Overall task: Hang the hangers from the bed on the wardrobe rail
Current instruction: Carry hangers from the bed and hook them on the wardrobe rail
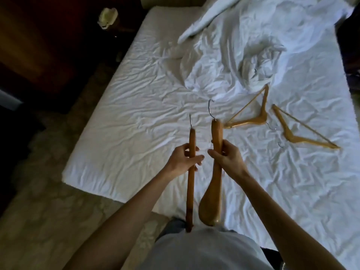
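The left hand (184, 157) grips a slim wooden hanger (190, 172); the right hand (226, 157) grips a broad-shouldered wooden hanger (214, 184). Two lighter hangers (251, 119) (303, 131) lie on the bed (136, 106). None hung; no wardrobe rail in view.

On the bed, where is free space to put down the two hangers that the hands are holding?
The bare sheet left of the left hand, up to the mattress edge, is free. So is the near right part, below the right-most hanger. It is crowded between the right hand and the crumpled duvet, where another hanger lies.
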{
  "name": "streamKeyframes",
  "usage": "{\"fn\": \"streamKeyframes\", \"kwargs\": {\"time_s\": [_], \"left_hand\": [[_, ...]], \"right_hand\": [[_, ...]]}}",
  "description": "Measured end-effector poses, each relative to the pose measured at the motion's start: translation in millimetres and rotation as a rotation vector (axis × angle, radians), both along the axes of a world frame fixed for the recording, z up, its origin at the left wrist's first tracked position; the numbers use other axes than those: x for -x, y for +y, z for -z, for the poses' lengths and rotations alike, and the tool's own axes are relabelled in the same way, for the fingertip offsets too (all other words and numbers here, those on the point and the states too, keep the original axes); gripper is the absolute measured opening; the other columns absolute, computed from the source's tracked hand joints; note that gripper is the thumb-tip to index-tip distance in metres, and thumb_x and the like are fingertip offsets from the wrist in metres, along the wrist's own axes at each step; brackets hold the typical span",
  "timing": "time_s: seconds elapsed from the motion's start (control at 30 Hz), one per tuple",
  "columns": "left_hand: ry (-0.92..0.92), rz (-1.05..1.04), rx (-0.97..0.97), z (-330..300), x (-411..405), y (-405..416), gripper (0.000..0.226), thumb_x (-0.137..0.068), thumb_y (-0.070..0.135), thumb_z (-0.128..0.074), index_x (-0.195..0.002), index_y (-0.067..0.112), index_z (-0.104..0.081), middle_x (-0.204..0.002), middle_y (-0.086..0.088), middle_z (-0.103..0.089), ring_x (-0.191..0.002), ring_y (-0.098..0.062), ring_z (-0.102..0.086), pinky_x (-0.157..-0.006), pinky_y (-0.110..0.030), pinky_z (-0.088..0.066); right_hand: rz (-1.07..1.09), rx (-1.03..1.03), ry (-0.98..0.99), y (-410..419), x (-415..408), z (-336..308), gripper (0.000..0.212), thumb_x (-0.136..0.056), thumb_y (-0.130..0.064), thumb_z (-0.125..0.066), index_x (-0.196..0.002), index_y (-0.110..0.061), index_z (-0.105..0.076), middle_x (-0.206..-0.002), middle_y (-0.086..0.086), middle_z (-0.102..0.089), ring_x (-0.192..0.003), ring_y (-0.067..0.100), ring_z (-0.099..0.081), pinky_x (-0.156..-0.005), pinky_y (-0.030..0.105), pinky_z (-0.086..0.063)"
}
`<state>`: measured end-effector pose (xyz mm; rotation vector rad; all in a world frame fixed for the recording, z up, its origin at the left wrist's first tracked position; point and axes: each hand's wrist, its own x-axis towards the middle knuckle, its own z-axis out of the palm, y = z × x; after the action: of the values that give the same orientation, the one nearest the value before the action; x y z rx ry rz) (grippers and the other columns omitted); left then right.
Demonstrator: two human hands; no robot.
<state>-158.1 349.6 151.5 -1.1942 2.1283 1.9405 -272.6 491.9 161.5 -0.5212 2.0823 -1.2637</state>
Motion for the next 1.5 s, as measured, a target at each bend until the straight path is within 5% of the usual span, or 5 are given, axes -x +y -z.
{"fn": "streamKeyframes", "kwargs": {"time_s": [0.17,0.77,0.93,1.3,1.5], "left_hand": [[0.028,-0.289,0.013,-17,-60,-7,0.037,-0.085,0.025,-0.080,-0.114,0.009,-0.063,-0.084,-0.010,-0.076,-0.069,-0.024,-0.075,-0.066,-0.041,-0.064],[0.137,-1.231,0.195,-48,-456,-50,0.025,-0.089,0.017,-0.076,-0.111,0.013,-0.065,-0.084,-0.009,-0.074,-0.062,-0.015,-0.070,-0.066,-0.036,-0.062],[0.103,-1.364,0.273,-58,-598,-77,0.031,-0.086,0.017,-0.078,-0.113,0.006,-0.067,-0.077,-0.003,-0.076,-0.063,-0.016,-0.072,-0.061,-0.026,-0.058],[0.151,-1.591,0.263,-74,-809,-178,0.024,-0.086,0.018,-0.076,-0.108,0.013,-0.069,-0.072,-0.002,-0.074,-0.064,-0.012,-0.070,-0.065,-0.025,-0.058],[0.110,-1.584,0.212,-62,-916,-288,0.022,-0.089,0.027,-0.072,-0.105,0.012,-0.072,-0.072,-0.004,-0.074,-0.062,-0.012,-0.070,-0.064,-0.025,-0.054]], "right_hand": [[-0.315,0.089,-0.084,-48,-33,-17,0.017,-0.088,-0.020,-0.075,-0.093,-0.010,-0.063,-0.070,-0.002,-0.064,-0.060,0.007,-0.062,-0.055,0.022,-0.051],[-1.159,0.099,0.052,-254,-406,-53,0.017,-0.092,-0.028,-0.070,-0.107,-0.026,-0.061,-0.092,-0.012,-0.067,-0.081,0.007,-0.066,-0.064,0.012,-0.048],[-1.244,0.097,0.010,-297,-542,-60,0.003,-0.093,-0.032,-0.067,-0.096,-0.030,-0.067,-0.094,0.005,-0.073,-0.085,0.019,-0.069,-0.079,0.032,-0.058],[-1.382,0.116,-0.048,-407,-756,-81,0.024,-0.090,-0.036,-0.069,-0.111,-0.025,-0.070,-0.075,-0.004,-0.066,-0.068,0.012,-0.062,-0.071,0.033,-0.056],[-1.382,0.176,-0.056,-518,-878,-73,0.010,-0.091,-0.031,-0.069,-0.084,-0.024,-0.070,-0.062,-0.005,-0.062,-0.057,0.007,-0.059,-0.064,0.027,-0.052]]}}
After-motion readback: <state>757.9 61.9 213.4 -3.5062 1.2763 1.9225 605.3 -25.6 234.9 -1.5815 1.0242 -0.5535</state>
